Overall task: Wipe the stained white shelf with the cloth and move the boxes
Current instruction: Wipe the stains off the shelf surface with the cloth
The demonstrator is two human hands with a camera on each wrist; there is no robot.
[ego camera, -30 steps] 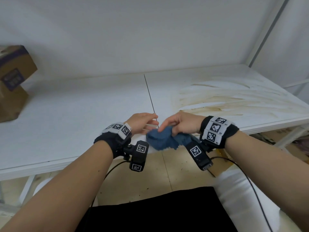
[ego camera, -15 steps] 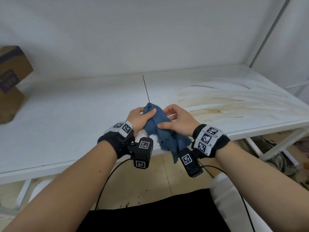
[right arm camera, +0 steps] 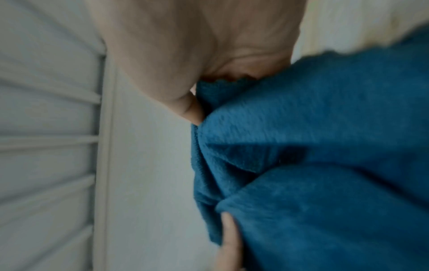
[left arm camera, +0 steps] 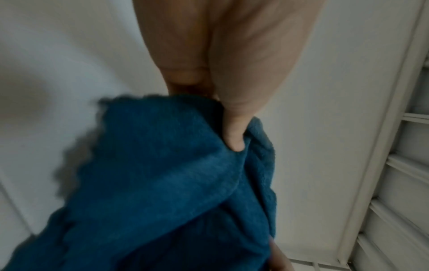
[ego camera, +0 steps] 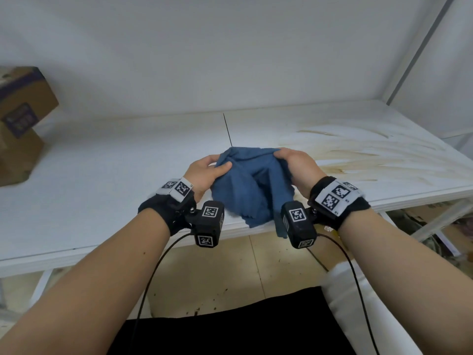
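Observation:
A blue cloth [ego camera: 249, 185] hangs between my two hands over the front edge of the white shelf [ego camera: 102, 175]. My left hand [ego camera: 207, 171] pinches its upper left edge with the thumb on top. My right hand [ego camera: 294, 162] grips the upper right edge. The left wrist view shows the cloth [left arm camera: 174, 183] held under my thumb [left arm camera: 234, 135]. The cloth [right arm camera: 313, 146] fills the right wrist view, blurred, with fingers curled into it. Brown streaky stains [ego camera: 358, 160] cover the shelf's right part. A cardboard box [ego camera: 20, 119] stands at the far left of the shelf.
A white wall rises behind the shelf, with an upright post [ego camera: 419, 47] at the back right corner. A thin seam [ego camera: 227, 129] splits the shelf boards. Below the shelf lie a tiled floor [ego camera: 217, 272] and clutter [ego camera: 435, 226] at the right.
Both hands moved forward over the shelf and apart, spreading the bunched cloth out between them. The right hand now grips the cloth's top edge rather than its bundle.

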